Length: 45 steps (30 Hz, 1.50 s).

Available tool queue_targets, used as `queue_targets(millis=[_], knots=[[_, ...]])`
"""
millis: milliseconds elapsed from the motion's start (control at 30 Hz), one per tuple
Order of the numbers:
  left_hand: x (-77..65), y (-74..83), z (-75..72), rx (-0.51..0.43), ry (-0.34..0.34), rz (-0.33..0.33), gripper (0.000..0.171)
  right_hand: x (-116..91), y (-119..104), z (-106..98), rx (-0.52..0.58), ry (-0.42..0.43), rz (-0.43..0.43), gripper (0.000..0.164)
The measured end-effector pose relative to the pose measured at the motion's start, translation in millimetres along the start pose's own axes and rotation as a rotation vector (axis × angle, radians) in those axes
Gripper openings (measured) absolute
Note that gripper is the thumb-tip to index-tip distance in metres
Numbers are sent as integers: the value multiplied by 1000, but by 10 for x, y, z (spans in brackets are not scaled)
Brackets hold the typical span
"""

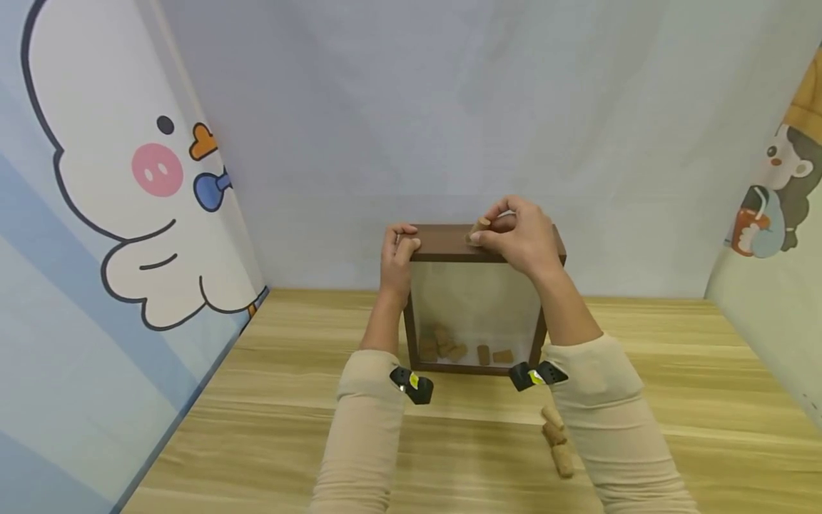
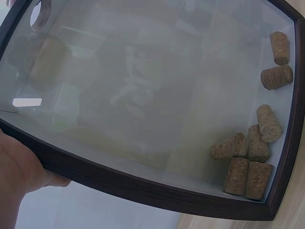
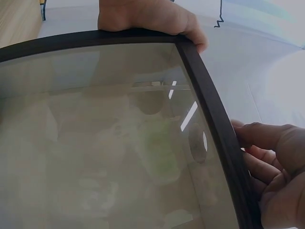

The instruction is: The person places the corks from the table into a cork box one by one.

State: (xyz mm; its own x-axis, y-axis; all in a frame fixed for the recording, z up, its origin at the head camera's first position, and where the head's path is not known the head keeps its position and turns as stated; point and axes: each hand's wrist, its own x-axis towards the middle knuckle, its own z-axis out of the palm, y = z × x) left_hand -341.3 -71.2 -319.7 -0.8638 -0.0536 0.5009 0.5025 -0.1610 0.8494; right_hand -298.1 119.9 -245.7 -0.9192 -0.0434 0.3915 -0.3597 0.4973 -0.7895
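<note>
A dark brown wooden shadow box (image 1: 443, 246) with a clear front stands upright on the table. My left hand (image 1: 396, 265) grips its upper left corner, thumb and fingers over the top edge. Between thumb and fingers my right hand (image 1: 528, 239) pinches a cork (image 1: 481, 226), tilted with its lower end at the box's top. A round hole (image 2: 41, 15) in the top panel shows in the left wrist view. Several corks (image 2: 269, 124) lie inside along the bottom, most heaped at the left corner. In the right wrist view the pinched cork is hidden behind the frame.
Three loose corks (image 1: 554, 433) lie on the wooden table (image 1: 475, 457) in front of the box, beside my right sleeve. A pale cloth backdrop (image 1: 449, 128) hangs behind the box, with cartoon-printed panels (image 1: 96, 178) at the left and right sides.
</note>
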Motion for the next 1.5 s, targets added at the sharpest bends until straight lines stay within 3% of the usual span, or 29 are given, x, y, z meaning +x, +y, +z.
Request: queue_targets(millis=[400,533,700,867,1100,1333,1500], knots=[[21,-26,-3,-8,-10,-7,14,-4,26,-24,-1,5,-29,32],[20,-26,13,-13,-22,-9,15,-167,43,-86,74,2,-65,36],[35,6,24,-5,-38,0,16,-445,108,-113,217,58,-164,31],[-40,179,60,-8,-28,-3,15,-735,240,-101,298,68,-212,24],[-102,267,60,-1,-26,-11,15,-1048,482,-127,249,-47,-143,29],[3,16,3,-3,-29,-16,16,-1262,747,-178,194,-199,-71,34],[16,-39,5,-7,-11,-11,15,-1344,959,-237,181,-295,-9,40]])
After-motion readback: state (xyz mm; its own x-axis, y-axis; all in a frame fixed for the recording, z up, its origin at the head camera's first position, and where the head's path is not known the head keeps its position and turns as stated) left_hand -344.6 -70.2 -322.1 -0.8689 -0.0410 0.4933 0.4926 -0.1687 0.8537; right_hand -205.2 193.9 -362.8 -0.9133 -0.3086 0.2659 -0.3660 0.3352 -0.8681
